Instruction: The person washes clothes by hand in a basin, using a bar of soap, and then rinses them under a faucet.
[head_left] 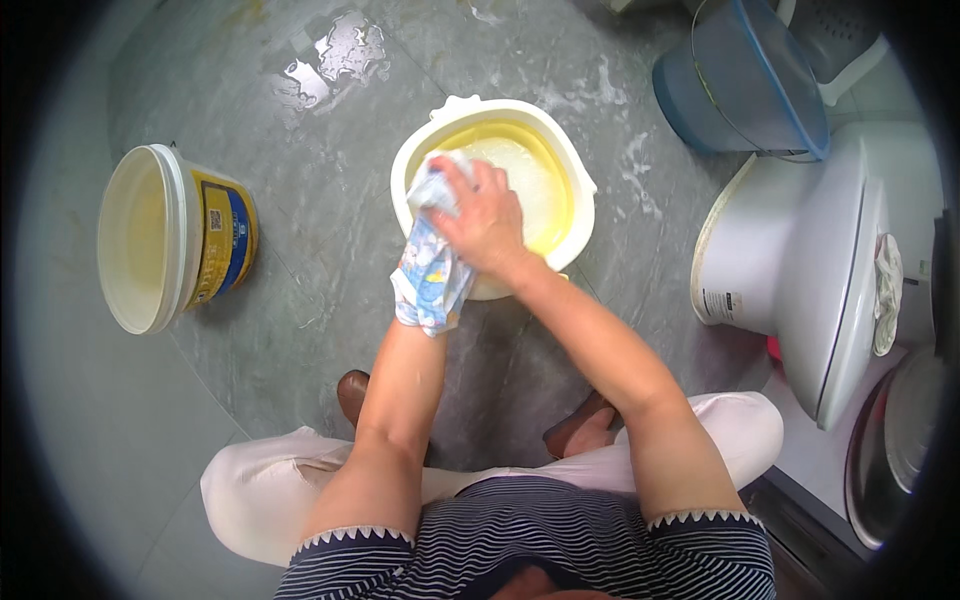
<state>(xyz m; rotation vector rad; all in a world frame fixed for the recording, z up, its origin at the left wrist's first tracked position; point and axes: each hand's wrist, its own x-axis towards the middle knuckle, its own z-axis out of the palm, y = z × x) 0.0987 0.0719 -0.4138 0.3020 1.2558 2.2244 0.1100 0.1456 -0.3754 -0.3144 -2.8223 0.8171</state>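
A thin wet cloth point(432, 275), white with a blue and yellow print, is draped over my left hand and wrist, with my left forearm point(408, 365) coming out below it. The cloth hides the left fingers. My right hand point(483, 215) presses from above and grips a bunched, blurred part of the cloth. Both hands are over the left side of a white basin point(578, 165) with a yellow inside. Whitish, foamy water point(540, 190) lies in the basin, which stands on the grey floor.
At the left stands a white pail point(180, 240) with a yellow and blue label. A blue bucket point(690, 90) is at the far right, beside a white toilet point(765, 240) with a pale rag point(887, 295) on it. Puddles point(345, 50) wet the grey floor.
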